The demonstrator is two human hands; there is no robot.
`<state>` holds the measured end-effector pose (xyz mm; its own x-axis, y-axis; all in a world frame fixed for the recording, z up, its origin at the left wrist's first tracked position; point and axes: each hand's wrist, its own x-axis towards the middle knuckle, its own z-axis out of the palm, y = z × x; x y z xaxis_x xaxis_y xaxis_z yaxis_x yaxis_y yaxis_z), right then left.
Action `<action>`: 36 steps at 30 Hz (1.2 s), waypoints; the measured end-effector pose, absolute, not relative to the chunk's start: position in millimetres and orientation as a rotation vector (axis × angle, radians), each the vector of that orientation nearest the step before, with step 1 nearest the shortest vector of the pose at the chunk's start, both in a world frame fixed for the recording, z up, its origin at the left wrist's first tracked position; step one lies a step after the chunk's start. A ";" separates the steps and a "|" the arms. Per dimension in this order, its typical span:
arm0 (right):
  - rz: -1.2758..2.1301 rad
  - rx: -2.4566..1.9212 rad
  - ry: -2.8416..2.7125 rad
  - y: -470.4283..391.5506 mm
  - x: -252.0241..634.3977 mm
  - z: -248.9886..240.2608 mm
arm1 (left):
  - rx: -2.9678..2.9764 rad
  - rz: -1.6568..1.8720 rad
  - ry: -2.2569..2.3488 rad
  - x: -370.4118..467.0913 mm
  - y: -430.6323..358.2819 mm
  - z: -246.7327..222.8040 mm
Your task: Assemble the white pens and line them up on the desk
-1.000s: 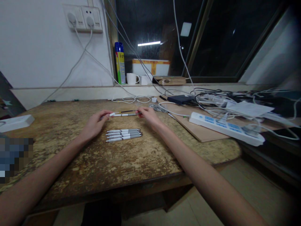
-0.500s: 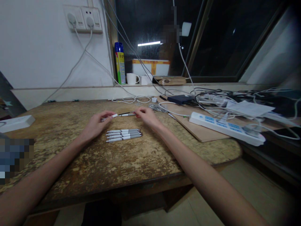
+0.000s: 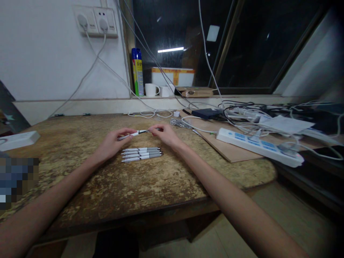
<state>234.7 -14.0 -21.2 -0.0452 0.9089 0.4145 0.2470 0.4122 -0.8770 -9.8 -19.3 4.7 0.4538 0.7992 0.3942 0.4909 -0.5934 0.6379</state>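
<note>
Around the hands, the head view shows a worn wooden table (image 3: pixel 113 186) with a row of four white and grey pens (image 3: pixel 141 154) lying side by side, just below the hands and apart from them. To the right sits a white power strip (image 3: pixel 258 146) on a thin board (image 3: pixel 231 148), amid a tangle of cables (image 3: pixel 249 114) and some papers (image 3: pixel 285 123). A small white box (image 3: pixel 17 139) lies at the table's left edge. On the sill behind stand a blue and yellow spray can (image 3: pixel 137 71), a white mug (image 3: pixel 150 89) and a flat carton (image 3: pixel 193 92); wall sockets (image 3: pixel 95 20) with plugged cords are above on the left. Nothing lies between the hands and the pen row.

Compared with a second ago, the two hands have drawn closer together; the held pen showed a long stretch of barrel between them then, and now only a short white and dark piece shows. The pen row has not shifted.

The left hand (image 3: pixel 111 141) pinches the pen (image 3: pixel 137 133) at its left end, fingers curled and thumb pressed on the barrel. The right hand (image 3: pixel 163 133) pinches the right end with thumb and forefinger closed together. The pen is held just above the table, nearly level, tilted slightly up to the right, beyond the row.
</note>
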 end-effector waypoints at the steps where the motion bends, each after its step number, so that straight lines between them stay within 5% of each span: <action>1: 0.741 -1.062 -1.560 -14.4 234.3 -21.3 | 2.276 0.957 1.079 -9.6 -19.4 4.6; 36: 0.884 -1.053 -1.321 -15.3 235.0 -16.5 | 2.250 0.989 1.242 -12.8 -15.2 1.4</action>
<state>235.0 -15.3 -16.5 0.0761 0.9465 0.3135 0.0707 0.3085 -0.9486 -12.8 -15.2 1.4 0.3597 0.8454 0.3948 0.5741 -0.5341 0.6207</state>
